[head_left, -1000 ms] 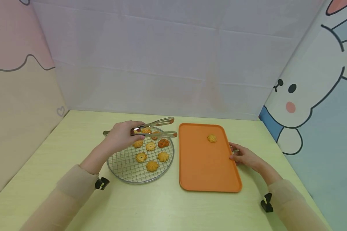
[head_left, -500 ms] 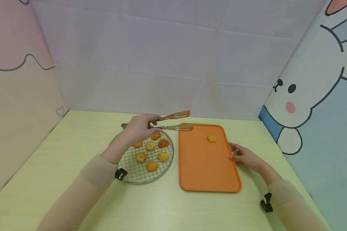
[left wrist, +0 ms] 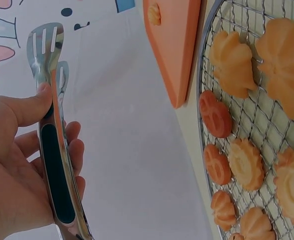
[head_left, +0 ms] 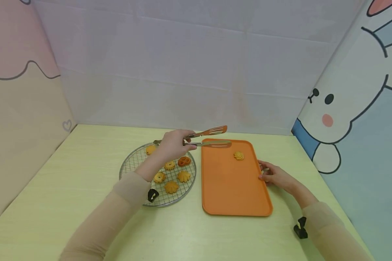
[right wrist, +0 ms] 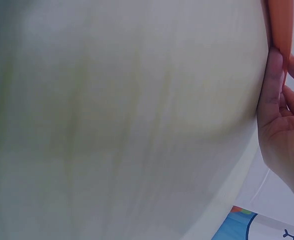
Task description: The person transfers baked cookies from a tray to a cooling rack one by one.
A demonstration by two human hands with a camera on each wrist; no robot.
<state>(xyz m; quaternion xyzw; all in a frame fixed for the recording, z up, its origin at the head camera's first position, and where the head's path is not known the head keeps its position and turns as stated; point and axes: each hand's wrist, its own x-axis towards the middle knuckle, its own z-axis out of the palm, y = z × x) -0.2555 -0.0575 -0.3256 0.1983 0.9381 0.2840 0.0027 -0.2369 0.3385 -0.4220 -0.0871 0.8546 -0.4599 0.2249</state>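
Observation:
My left hand [head_left: 173, 145] grips metal serving tongs [head_left: 212, 144] with slotted ends, held above the gap between the rack and the tray. The tongs' tips are apart over the tray's far left corner, with nothing visible between them. In the left wrist view the thumb presses along the tongs' dark-inlaid handle [left wrist: 57, 172]. At the right edge of the orange tray [head_left: 233, 188], my right hand [head_left: 277, 178] pinches the rim, fingers partly hidden. One swirled cookie [head_left: 239, 156] lies near the tray's far right part.
A round wire rack [head_left: 130, 160] left of the tray bears several cookies, among them a flower-shaped cookie [head_left: 171, 187] and a pretzel-shaped cookie [head_left: 184, 161]. My left forearm covers part of it. A pale wall [head_left: 183, 72] stands behind the table.
My left hand has moved right with the tongs, from over the rack toward the tray. The right hand, tray and swirled cookie stay in place.

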